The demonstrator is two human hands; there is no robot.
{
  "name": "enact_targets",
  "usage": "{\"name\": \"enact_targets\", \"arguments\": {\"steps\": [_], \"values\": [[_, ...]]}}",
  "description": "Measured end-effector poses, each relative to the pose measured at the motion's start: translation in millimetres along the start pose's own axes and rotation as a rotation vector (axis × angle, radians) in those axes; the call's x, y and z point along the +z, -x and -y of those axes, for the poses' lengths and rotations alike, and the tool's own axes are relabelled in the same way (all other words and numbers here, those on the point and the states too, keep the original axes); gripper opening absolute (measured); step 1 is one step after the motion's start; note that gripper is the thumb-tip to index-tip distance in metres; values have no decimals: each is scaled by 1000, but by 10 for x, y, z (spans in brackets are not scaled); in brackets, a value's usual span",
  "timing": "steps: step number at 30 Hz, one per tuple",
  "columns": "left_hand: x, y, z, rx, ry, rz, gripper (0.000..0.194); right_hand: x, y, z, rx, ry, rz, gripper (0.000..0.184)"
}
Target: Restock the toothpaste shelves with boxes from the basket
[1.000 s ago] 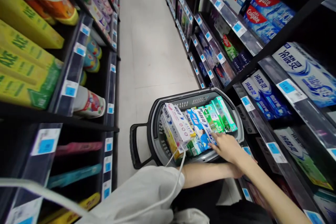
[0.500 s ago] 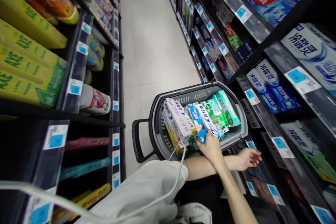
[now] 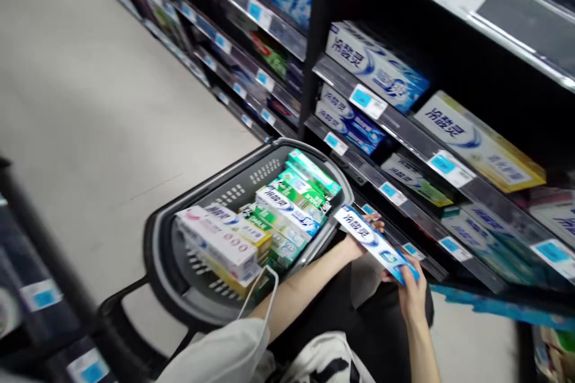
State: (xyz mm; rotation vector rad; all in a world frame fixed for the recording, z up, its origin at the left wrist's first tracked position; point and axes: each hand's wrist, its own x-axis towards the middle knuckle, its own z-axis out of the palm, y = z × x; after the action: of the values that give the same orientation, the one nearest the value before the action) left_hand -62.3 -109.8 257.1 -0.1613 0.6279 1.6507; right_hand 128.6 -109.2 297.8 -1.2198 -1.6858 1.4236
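Observation:
A white and blue toothpaste box (image 3: pixel 371 239) is held over my lap, to the right of the basket. My right hand (image 3: pixel 412 293) grips its near right end, the thumb on top. At the far left end, my left hand (image 3: pixel 357 244) is under the box, its curled fingers showing past the far edge; the box hides part of the palm. A grey shopping basket (image 3: pixel 155 245) with a black handle holds several toothpaste boxes. Among them are a white and pink box (image 3: pixel 220 239), a white and blue box (image 3: pixel 287 212) and green boxes (image 3: pixel 309 182).
Shelves of toothpaste with price tags (image 3: pixel 368 102) rise close on my right. A yellow and white box (image 3: pixel 480 140) lies on one shelf. To the left, a dark shelf edge (image 3: pixel 40 287) borders the aisle floor (image 3: pixel 99 102). A white cord (image 3: pixel 272 287) hangs by my left sleeve.
My right hand has lifted a blue and white toothpaste box out of the basket and moved right. My left hand, open before, now meets it. The view has turned right towards the shelves.

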Motion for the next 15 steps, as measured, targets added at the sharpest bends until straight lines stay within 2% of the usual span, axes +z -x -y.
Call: {"name": "enact_targets", "arguments": {"steps": [3,6,10,12,15], "values": [[41,60,65,-144,91,135,46,-479,150,-259,96,-192,-161,44],[45,120,186,-293,131,194,40,-698,251,-490,84,-288,-281,49],[28,107,350,-416,-37,57,40,-732,320,-742,64,-358,-413,53],[32,77,382,-425,-107,-8,35,-716,332,-824,72,-380,-457,54],[54,39,355,-377,-151,-37,27,-693,332,-882,82,-408,-484,56]]}}
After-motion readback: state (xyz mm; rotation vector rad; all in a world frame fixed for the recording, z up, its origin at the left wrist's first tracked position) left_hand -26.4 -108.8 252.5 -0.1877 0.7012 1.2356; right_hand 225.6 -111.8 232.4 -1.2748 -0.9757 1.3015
